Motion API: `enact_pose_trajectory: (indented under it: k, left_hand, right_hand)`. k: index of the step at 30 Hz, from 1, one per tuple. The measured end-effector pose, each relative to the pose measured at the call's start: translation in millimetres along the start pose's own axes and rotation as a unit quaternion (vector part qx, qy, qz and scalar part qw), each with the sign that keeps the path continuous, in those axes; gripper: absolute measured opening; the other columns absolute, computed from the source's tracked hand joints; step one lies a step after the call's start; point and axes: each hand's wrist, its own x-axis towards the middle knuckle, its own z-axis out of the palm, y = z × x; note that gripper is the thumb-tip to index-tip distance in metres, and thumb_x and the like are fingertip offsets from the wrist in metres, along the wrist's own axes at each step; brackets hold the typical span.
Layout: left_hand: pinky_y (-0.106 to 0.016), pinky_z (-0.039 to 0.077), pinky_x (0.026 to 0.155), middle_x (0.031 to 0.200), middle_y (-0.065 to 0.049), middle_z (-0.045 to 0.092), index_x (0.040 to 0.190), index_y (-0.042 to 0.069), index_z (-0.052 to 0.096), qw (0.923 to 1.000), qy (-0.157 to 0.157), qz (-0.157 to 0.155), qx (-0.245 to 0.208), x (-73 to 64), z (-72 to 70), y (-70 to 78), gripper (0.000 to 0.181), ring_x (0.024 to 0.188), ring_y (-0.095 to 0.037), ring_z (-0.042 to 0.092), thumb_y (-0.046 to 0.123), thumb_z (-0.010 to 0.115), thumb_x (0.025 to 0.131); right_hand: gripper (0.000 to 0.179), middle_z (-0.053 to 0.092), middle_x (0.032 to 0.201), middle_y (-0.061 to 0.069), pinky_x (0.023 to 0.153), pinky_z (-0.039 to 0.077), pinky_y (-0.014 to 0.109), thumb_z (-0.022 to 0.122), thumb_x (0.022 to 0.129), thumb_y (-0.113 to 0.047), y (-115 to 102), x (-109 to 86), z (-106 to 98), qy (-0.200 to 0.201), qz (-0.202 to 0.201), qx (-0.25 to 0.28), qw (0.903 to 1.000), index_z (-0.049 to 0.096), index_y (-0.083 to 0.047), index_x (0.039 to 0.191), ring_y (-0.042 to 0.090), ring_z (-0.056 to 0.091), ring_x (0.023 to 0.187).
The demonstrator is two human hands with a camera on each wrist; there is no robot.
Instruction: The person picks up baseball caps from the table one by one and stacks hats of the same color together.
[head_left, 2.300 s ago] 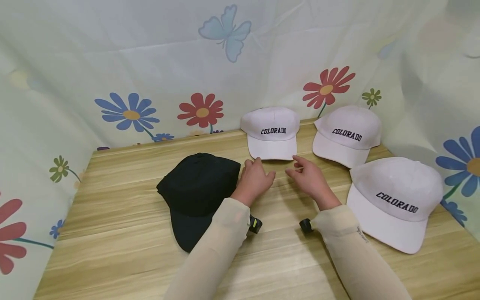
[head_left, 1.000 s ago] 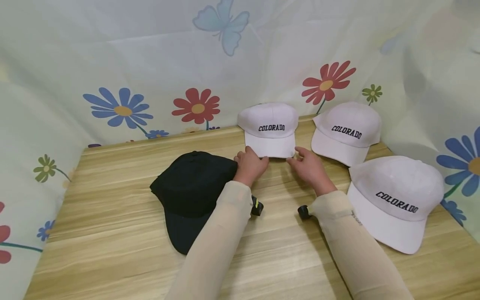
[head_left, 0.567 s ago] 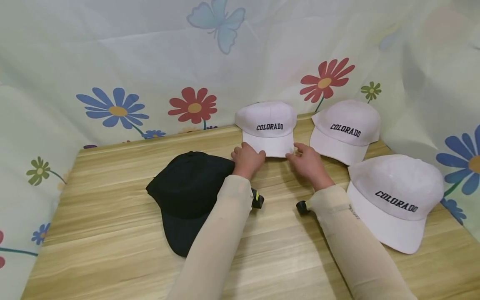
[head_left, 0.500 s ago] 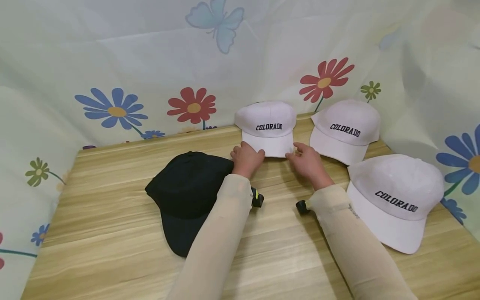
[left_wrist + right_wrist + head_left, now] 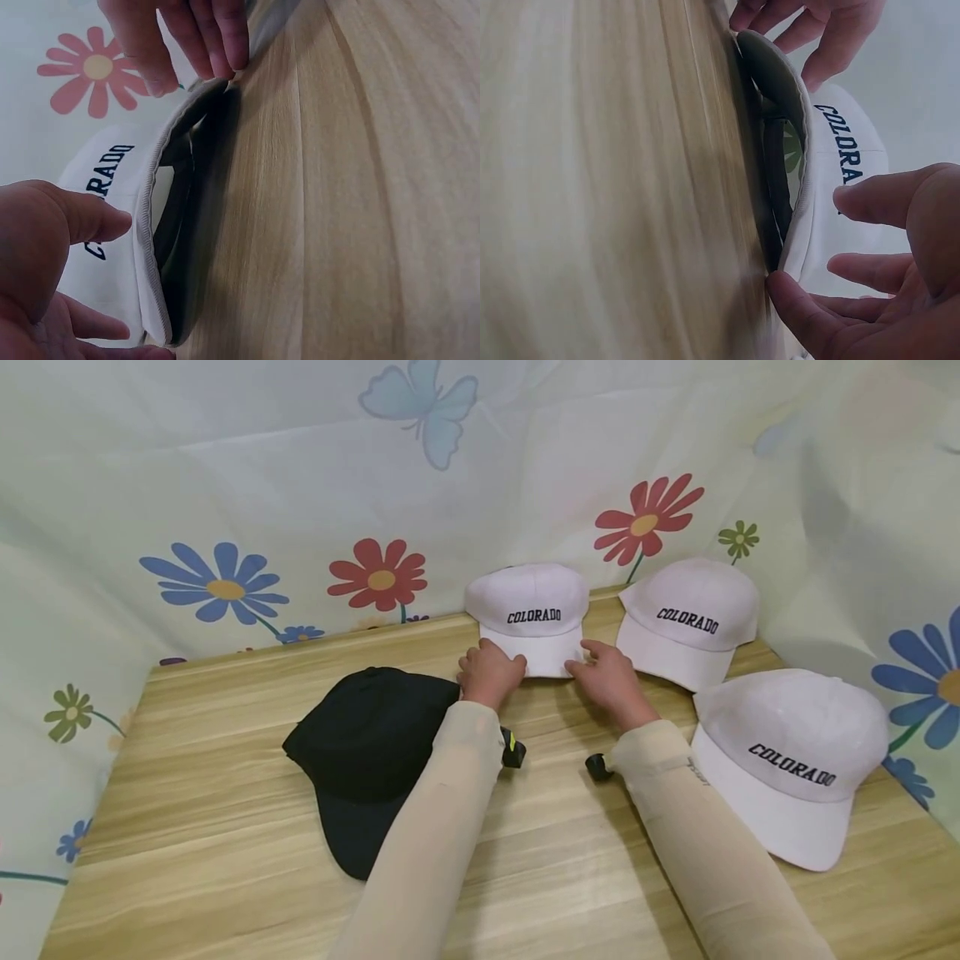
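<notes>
In the head view a white COLORADO cap (image 5: 534,602) sits at the back of the table, its brim facing me. My left hand (image 5: 491,672) is at the brim's left corner and my right hand (image 5: 609,681) at its right corner. In the left wrist view the left thumb (image 5: 101,217) hovers over the brim (image 5: 150,262), with fingertips low at its side edge. A similar pose shows in the right wrist view: the right thumb (image 5: 877,196) stands off the cap, one fingertip right at the brim's corner. Under the brim, the cap's dark opening shows.
A black cap (image 5: 367,735) lies left of my left forearm, close beside it. Two more white COLORADO caps stand on the right, a farther one (image 5: 693,610) and a nearer one (image 5: 795,743) beside my right sleeve. A flowered cloth (image 5: 300,468) hangs behind the wooden table (image 5: 187,827).
Both hands have moved forward from in front of the back white cap to the two corners of its brim. The view has shifted slightly; the caps stay in place.
</notes>
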Motion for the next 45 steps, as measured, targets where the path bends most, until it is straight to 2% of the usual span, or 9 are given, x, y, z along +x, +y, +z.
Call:
enact_pose_trajectory:
  k: [7, 11, 14, 17, 22, 29, 33, 40, 45]
  left_hand:
    - [-0.051, 0.039, 0.1, 0.13, -0.021, 0.051, 0.136, -0.001, 0.042, 0.9999, -0.003, 0.013, -0.002, -3.0, -2.8, 0.7, 0.064, 0.121, -0.037, 0.044, 0.044, 0.054, 0.092]
    - [-0.05, 0.039, 0.1, 0.129, -0.022, 0.051, 0.136, -0.002, 0.043, 0.9996, -0.002, 0.014, -0.023, -3.8, -4.6, 0.8, 0.063, 0.12, -0.037, 0.044, 0.042, 0.053, 0.092]
    - [-0.05, 0.039, 0.099, 0.128, -0.023, 0.051, 0.135, -0.003, 0.045, 0.9987, 0.005, 0.012, -0.05, -4.1, -5.7, 0.1, 0.062, 0.119, -0.038, 0.044, 0.04, 0.054, 0.092]
    - [-0.049, 0.039, 0.099, 0.128, -0.023, 0.051, 0.135, -0.003, 0.046, 0.9978, 0.013, 0.007, -0.065, -4.8, -6.2, -0.8, 0.06, 0.118, -0.039, 0.044, 0.039, 0.054, 0.092]
    - [-0.046, 0.039, 0.1, 0.127, -0.023, 0.053, 0.133, -0.005, 0.047, 0.9978, 0.019, 0.019, -0.061, -7.9, -7.3, -2.3, 0.058, 0.119, -0.038, 0.045, 0.036, 0.053, 0.093]
    - [-0.046, 0.037, 0.102, 0.125, -0.018, 0.058, 0.127, -0.001, 0.054, 0.9945, 0.024, 0.044, -0.093, -12.4, -7.1, -5.9, 0.05, 0.119, -0.037, 0.046, 0.029, 0.063, 0.088]
    - [-0.045, 0.04, 0.099, 0.12, -0.015, 0.063, 0.122, 0.002, 0.058, 0.9932, 0.027, 0.055, -0.099, -13.6, -6.3, -8.5, 0.049, 0.116, -0.036, 0.049, 0.026, 0.07, 0.081]
    - [-0.042, 0.044, 0.098, 0.119, -0.015, 0.063, 0.122, 0.002, 0.059, 0.9889, 0.017, 0.053, -0.137, -18.8, -9.2, -7.9, 0.055, 0.114, -0.033, 0.053, 0.027, 0.077, 0.077]
    - [-0.038, 0.043, 0.101, 0.121, -0.015, 0.063, 0.123, 0.0, 0.058, 0.987, 0.012, 0.063, -0.147, -22.7, -11.2, -6.4, 0.057, 0.117, -0.03, 0.05, 0.027, 0.08, 0.077]
  right_hand:
    - [0.059, 0.042, 0.147, 0.026, 0.113, 0.032, 0.049, 0.054, 0.095, -0.031, -4, -1.0, 1, 0.004, 0.01, 0.003, 0.9999, 0.041, -0.003, 0.145, 0.038, 0.041, 0.136]
    - [0.057, 0.046, 0.144, 0.026, 0.111, 0.035, 0.049, 0.054, 0.096, -0.031, -6, -1.5, 1, 0.015, 0.02, 0.013, 0.9996, 0.043, -0.002, 0.144, 0.038, 0.045, 0.133]
    - [0.058, 0.05, 0.139, 0.025, 0.1, 0.044, 0.045, 0.056, 0.095, -0.031, -6, -2.0, 0, 0.019, 0.04, 0.045, 0.998, 0.044, -0.003, 0.144, 0.034, 0.06, 0.116]
    - [0.059, 0.055, 0.134, 0.022, 0.083, 0.049, 0.035, 0.058, 0.094, -0.03, -7, -3.0, -2, 0.02, 0.061, 0.078, 0.9949, 0.043, -0.003, 0.144, 0.025, 0.07, 0.089]
    - [0.063, 0.062, 0.127, 0.022, 0.071, 0.046, 0.023, 0.061, 0.093, -0.025, -5, -4.6, -6, 0.006, 0.073, 0.114, 0.9908, 0.039, -0.001, 0.147, 0.011, 0.068, 0.069]
    - [0.073, 0.049, 0.141, 0.022, 0.071, 0.052, 0.022, 0.065, 0.091, -0.016, 6, -6.9, -5, -0.038, 0.078, 0.172, 0.9812, 0.027, 0.001, 0.151, 0.01, 0.063, 0.075]
    - [0.072, 0.05, 0.141, 0.021, 0.071, 0.053, 0.021, 0.066, 0.09, -0.015, 12, -8.7, -6, -0.051, 0.076, 0.181, 0.9792, 0.029, 0.001, 0.15, 0.009, 0.063, 0.078]
    - [0.071, 0.051, 0.138, 0.024, 0.09, 0.054, 0.039, 0.064, 0.091, -0.012, 11, -16.5, -17, -0.067, 0.064, 0.192, 0.9769, 0.028, -0.001, 0.151, 0.018, 0.064, 0.086]
    - [0.076, 0.052, 0.134, 0.026, 0.091, 0.053, 0.043, 0.066, 0.09, -0.012, 11, -21.0, -25, -0.067, 0.05, 0.193, 0.9776, 0.025, -0.003, 0.153, 0.018, 0.065, 0.08]
